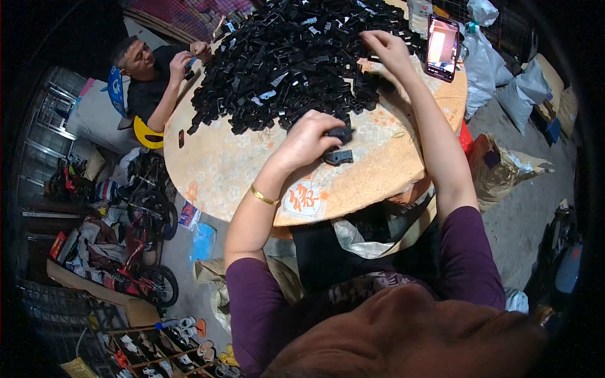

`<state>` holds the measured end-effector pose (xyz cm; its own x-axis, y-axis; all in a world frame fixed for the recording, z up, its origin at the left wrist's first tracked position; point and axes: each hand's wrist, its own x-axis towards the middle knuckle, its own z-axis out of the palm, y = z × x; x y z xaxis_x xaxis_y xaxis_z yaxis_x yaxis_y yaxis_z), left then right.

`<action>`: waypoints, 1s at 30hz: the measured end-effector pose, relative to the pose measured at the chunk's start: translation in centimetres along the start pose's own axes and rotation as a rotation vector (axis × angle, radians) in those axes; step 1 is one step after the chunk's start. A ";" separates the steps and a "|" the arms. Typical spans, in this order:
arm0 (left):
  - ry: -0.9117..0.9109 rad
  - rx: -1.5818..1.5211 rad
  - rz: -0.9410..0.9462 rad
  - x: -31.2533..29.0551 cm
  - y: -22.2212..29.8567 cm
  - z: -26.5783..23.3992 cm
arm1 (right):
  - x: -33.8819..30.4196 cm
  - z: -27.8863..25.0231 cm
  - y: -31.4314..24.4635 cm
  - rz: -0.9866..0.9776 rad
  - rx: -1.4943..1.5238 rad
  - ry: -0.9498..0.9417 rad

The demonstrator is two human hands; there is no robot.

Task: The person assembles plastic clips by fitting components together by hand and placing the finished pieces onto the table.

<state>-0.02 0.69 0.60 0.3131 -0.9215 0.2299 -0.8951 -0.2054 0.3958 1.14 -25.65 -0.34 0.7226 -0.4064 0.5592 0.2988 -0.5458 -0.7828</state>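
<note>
A large heap of small black plastic pieces (283,63), shaped like buckles or clips, covers the far part of the round table (220,170). My left hand (309,140) is closed around a black plastic piece (341,133) near the front of the heap. Just below that hand, a loose black plastic clip (339,157) lies on the tablecloth. My right hand (389,53) reaches over the right side of the heap, its fingers stretched out and slightly apart. I see nothing held in it.
A lit phone (442,49) stands upright at the table's right edge. Across to the left, another person (154,75) handles a small piece. White sacks (479,69) and an open brown bag (495,164) stand at right; bicycles (142,252) and a shoe rack (157,353) at left.
</note>
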 end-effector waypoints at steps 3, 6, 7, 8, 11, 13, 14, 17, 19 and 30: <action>-0.070 -0.096 0.070 0.4 0.3 1.2 | 1.0 -0.5 6.2 0.026 -0.568 0.063; -0.049 -0.085 0.001 1.1 0.0 0.8 | 0.5 0.9 7.3 0.000 -0.759 -0.094; 0.069 0.017 -0.038 1.3 0.3 0.9 | 0.4 1.1 7.0 -0.002 -0.757 -0.093; 0.174 0.165 0.049 1.7 0.3 1.1 | 0.4 1.1 6.7 0.033 -0.724 -0.137; 0.083 0.385 0.150 2.5 -0.7 1.9 | 0.2 1.0 5.4 0.086 -0.674 -0.176; 0.058 0.380 0.149 3.1 -0.5 1.8 | -0.1 0.7 4.7 0.049 -0.633 -0.060; 0.090 0.340 0.124 3.2 -0.2 1.9 | -0.1 0.6 4.3 0.012 -0.593 0.013; 0.278 0.223 0.127 2.9 -0.3 2.4 | -0.7 1.0 2.3 -0.220 -0.455 0.069; 0.464 -0.258 -0.250 2.5 -0.7 2.2 | -1.9 2.7 -0.1 -0.282 -0.282 0.001; 0.604 -1.135 -0.428 1.9 -3.6 0.3 | -5.8 6.2 -5.2 -0.092 0.204 -0.399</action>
<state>3.71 -0.41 -0.65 0.8505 -0.5071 0.1398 -0.0314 0.2163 0.9758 -0.72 -15.99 -1.19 0.8589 -0.0270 0.5115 0.4611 -0.3944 -0.7949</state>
